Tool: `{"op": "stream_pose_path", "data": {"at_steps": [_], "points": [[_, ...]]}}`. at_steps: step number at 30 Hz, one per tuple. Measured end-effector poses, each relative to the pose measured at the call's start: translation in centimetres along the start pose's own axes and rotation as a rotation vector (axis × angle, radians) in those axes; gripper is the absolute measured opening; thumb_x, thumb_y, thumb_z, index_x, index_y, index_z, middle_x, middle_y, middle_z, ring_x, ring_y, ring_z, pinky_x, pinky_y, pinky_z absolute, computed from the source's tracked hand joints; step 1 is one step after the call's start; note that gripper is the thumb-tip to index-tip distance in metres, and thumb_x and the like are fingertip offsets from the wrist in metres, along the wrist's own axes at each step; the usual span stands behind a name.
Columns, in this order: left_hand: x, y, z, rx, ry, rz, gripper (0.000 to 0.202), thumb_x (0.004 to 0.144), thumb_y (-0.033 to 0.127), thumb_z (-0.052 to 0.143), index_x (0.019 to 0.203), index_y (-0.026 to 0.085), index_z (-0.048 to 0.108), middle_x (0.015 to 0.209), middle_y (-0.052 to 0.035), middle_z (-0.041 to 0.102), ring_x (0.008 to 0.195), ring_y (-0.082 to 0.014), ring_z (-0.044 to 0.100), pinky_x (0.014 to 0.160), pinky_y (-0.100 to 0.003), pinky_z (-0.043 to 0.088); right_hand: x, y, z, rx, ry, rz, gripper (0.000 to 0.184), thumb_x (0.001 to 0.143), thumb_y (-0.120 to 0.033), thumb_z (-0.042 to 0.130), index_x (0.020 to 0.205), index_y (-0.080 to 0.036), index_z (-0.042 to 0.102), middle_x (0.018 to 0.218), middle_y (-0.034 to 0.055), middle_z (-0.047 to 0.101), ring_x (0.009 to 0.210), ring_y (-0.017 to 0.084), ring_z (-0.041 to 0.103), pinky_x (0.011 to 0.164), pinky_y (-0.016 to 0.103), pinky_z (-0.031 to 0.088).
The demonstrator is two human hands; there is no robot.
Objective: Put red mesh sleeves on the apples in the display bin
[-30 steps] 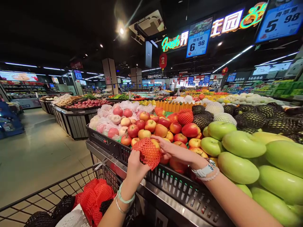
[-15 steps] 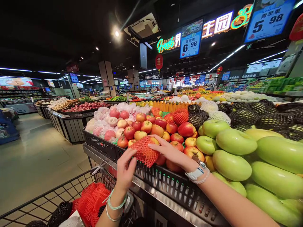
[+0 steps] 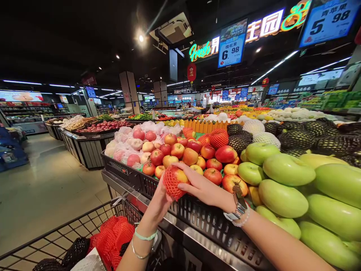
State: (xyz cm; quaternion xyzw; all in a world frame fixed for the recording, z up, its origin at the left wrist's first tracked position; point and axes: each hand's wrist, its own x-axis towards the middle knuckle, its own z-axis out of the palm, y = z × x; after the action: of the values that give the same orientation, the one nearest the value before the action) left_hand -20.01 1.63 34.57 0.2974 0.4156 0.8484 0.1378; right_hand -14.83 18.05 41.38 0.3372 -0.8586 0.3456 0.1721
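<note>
Between my two hands is an apple (image 3: 182, 176), partly covered by a red foam net sleeve (image 3: 171, 183). My left hand (image 3: 160, 199) cups the netted side from the left and below, its fingers mostly hidden behind the net. From the right, my right hand (image 3: 194, 181) is closed round the bare part of the apple, fingers over the top and thumb on the near side. Both hands hold it just above the front edge of the black crate (image 3: 194, 210). Loose red and yellow apples (image 3: 207, 151) lie right behind them.
Below left stands a wire shopping cart (image 3: 70, 222) with red nets (image 3: 115, 237) and black nets (image 3: 76, 250) in it. Green apples (image 3: 283, 197) are piled at the right. Plastic-wrapped fruit (image 3: 132, 143) fills the crate's left end. A metal rail (image 3: 180, 226) runs along the stand's front.
My left hand has moved up and right onto the net. The net now sits round the apple, with the fruit showing on the right. The view has shifted slightly.
</note>
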Motion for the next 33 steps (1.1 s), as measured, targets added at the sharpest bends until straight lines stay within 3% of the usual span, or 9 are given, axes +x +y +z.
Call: {"op": "stream_pose_path", "data": {"at_steps": [3,6,9,12,16,22,28,31,33], "points": [[0.0,-0.1,0.0,-0.132,0.065,-0.045,0.073,0.063,0.057,0.084,0.126,0.025,0.063,0.134,-0.0089,0.061,0.137,-0.0314,0.044,0.118,-0.047,0.032,0.1,0.1,0.1,-0.078,0.022,-0.053,0.065,0.1,-0.057,0.041,0.148,-0.015,0.03,0.153,0.0122,0.038,0.138,0.026,0.038,0.116,0.043,0.027],[0.1,-0.1,0.0,-0.189,0.049,-0.058,0.056,0.063,0.047,0.088,0.112,0.026,0.071,0.121,-0.0038,0.069,0.129,-0.0269,0.053,0.119,-0.044,0.032,0.0,0.2,0.3,-0.156,0.066,-0.059,0.07,0.099,-0.064,0.034,0.149,-0.016,0.028,0.152,0.0132,0.04,0.131,0.03,0.043,0.109,0.048,0.032],[0.1,0.1,0.1,-0.255,0.046,-0.143,0.052,0.058,0.045,0.091,0.103,0.024,0.074,0.11,-0.0023,0.074,0.12,-0.0255,0.06,0.117,-0.042,0.035,-0.1,0.6,0.7,-0.193,0.119,-0.074,0.069,0.1,-0.064,0.024,0.148,-0.015,0.029,0.146,0.0148,0.046,0.126,0.031,0.047,0.104,0.05,0.036],[0.2,0.1,0.9,-0.329,0.121,-0.213,0.056,0.051,0.042,0.095,0.099,0.02,0.075,0.106,-0.003,0.075,0.109,-0.0233,0.066,0.114,-0.04,0.04,-0.1,1.1,1.1,-0.289,0.217,-0.107,0.066,0.1,-0.063,0.019,0.135,-0.012,0.042,0.131,0.017,0.056,0.115,0.032,0.053,0.097,0.051,0.041],[0.4,-0.1,1.9,-0.393,0.237,-0.151,0.062,0.05,0.041,0.095,0.101,0.016,0.072,0.113,-0.0061,0.073,0.105,-0.0219,0.067,0.111,-0.039,0.044,0.0,1.2,0.6,-0.436,0.325,-0.091,0.061,0.098,-0.065,0.03,0.111,-0.01,0.053,0.106,0.0176,0.061,0.094,0.031,0.057,0.082,0.046,0.046],[0.2,0.2,1.6,-0.354,0.171,-0.026,0.076,0.066,0.042,0.088,0.131,0.023,0.052,0.13,-0.006,0.064,0.119,-0.0238,0.061,0.109,-0.041,0.047,0.3,0.5,-1.2,-0.161,0.196,-0.119,0.03,0.094,-0.047,0.059,0.088,-0.017,0.057,0.094,0.0048,0.059,0.095,0.022,0.051,0.087,0.035,0.04],[-0.2,0.5,1.1,-0.248,0.134,-0.137,0.085,0.055,0.046,0.092,0.127,0.022,0.052,0.128,-0.0079,0.063,0.126,-0.0326,0.054,0.104,-0.049,0.049,0.5,0.4,-1.1,0.039,0.236,-0.087,0.013,0.096,-0.022,0.057,0.084,-0.019,0.052,0.088,0.0008,0.056,0.087,0.018,0.049,0.082,0.031,0.038],[-0.1,0.4,0.9,-0.205,0.058,-0.16,0.082,0.057,0.051,0.09,0.124,0.024,0.053,0.129,-0.0068,0.061,0.121,-0.0317,0.057,0.102,-0.049,0.05,0.4,0.6,-0.3,0.02,0.226,-0.033,0.011,0.098,-0.025,0.05,0.089,-0.019,0.05,0.094,0.003,0.055,0.091,0.019,0.049,0.086,0.034,0.039],[0.0,0.0,0.8,-0.183,0.082,-0.142,0.082,0.055,0.051,0.091,0.122,0.024,0.053,0.126,-0.0065,0.062,0.116,-0.0297,0.059,0.1,-0.046,0.05,0.3,0.7,0.4,-0.033,0.209,-0.001,0.014,0.102,-0.029,0.041,0.1,-0.018,0.051,0.104,0.0063,0.055,0.101,0.021,0.05,0.094,0.038,0.039]]}}
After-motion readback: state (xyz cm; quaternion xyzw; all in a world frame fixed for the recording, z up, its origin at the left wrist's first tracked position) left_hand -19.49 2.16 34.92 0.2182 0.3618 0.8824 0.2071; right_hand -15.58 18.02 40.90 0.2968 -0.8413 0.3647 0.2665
